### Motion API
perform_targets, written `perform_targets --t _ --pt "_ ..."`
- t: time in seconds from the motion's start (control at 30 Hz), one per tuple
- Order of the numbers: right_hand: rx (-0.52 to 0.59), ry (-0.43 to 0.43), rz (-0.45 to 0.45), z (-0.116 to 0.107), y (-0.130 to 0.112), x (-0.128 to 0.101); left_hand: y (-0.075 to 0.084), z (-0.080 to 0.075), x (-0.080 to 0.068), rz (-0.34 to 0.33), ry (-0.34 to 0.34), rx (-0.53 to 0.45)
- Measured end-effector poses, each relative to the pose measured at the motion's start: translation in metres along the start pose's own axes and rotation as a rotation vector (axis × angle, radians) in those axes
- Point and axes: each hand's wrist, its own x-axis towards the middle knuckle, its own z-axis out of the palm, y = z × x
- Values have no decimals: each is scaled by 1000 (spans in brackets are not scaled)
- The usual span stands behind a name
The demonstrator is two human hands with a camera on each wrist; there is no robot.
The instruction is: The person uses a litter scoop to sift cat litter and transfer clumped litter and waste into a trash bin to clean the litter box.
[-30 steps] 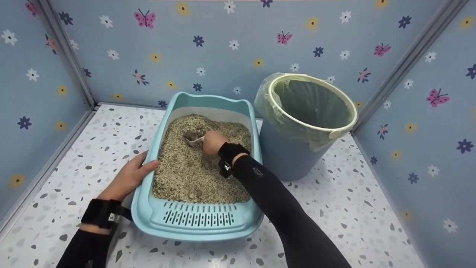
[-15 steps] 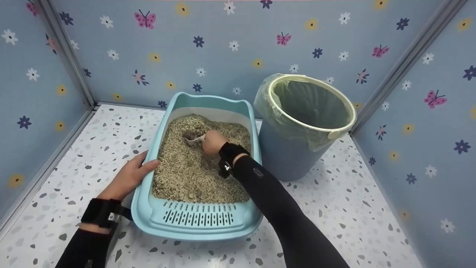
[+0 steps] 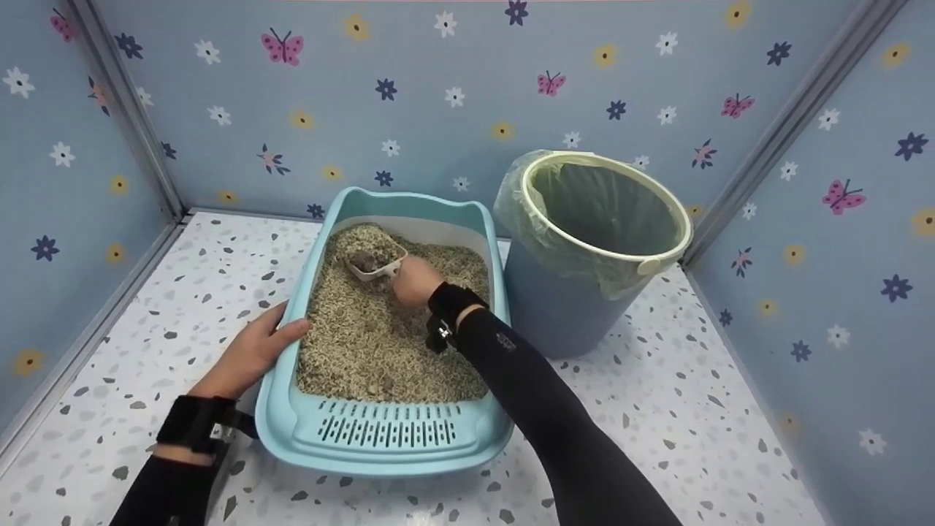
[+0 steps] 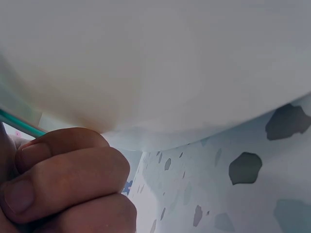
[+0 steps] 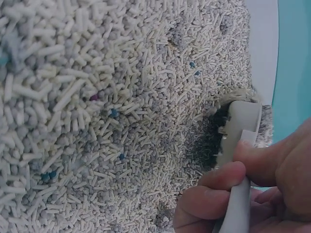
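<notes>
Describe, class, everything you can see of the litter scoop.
The litter scoop is pale and plastic-looking, with a raised-rim head and slim handle, which the right hand grips. Its head touches the cat litter toward the litter tray's far left, a dark clump within its rim. Its underside is hidden.

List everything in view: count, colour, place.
Litter box: 1, turquoise, on floor
Litter: one bed, tan, in box
Scoop: 1, whitish, in litter
Clump: at least 1, brown, in scoop
Bin: 1, blue, right of box
Liner: 1, pale green, inside bin
Walls: 3, flowered blue, around floor
Floor: 1, speckled white, beneath box
Wrist straps: 2, black, on wrists
Sleeves: 2, black, on forearms
Left hand: 1, gripping box's left rim
Right hand: 1, gripping scoop
</notes>
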Motion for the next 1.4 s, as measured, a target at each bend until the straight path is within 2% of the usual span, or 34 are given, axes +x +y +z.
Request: perform_targets --t 0.07,0.1,0.17,0.43,0.63,0.97,1.07,1.3,1.4 --pt "39 15 10 0 1 -1 -1 1 0 0 -9 -13" --pt "130 35 36 0 1 -2 -1 1 0 0 -13 -19" --pt "185 48 55 -2 2 -3 -2 2 0 -3 -19 -30" --pt "262 60 81 -16 1 -17 -2 -1 -3 -20 -3 -8" --pt "326 117 75 -28 -2 -38 -3 -3 -5 -12 0 -14" --pt "280 196 46 -46 -3 -77 -4 -3 -4 0 -4 -11" --pt "257 222 31 -49 2 -89 -3 -2 -3 -2 -4 6" --pt "311 251 15 -55 17 -122 -1 1 2 -2 -15 18" --pt "280 287 0 -56 24 -135 0 1 2 -2 -13 7"
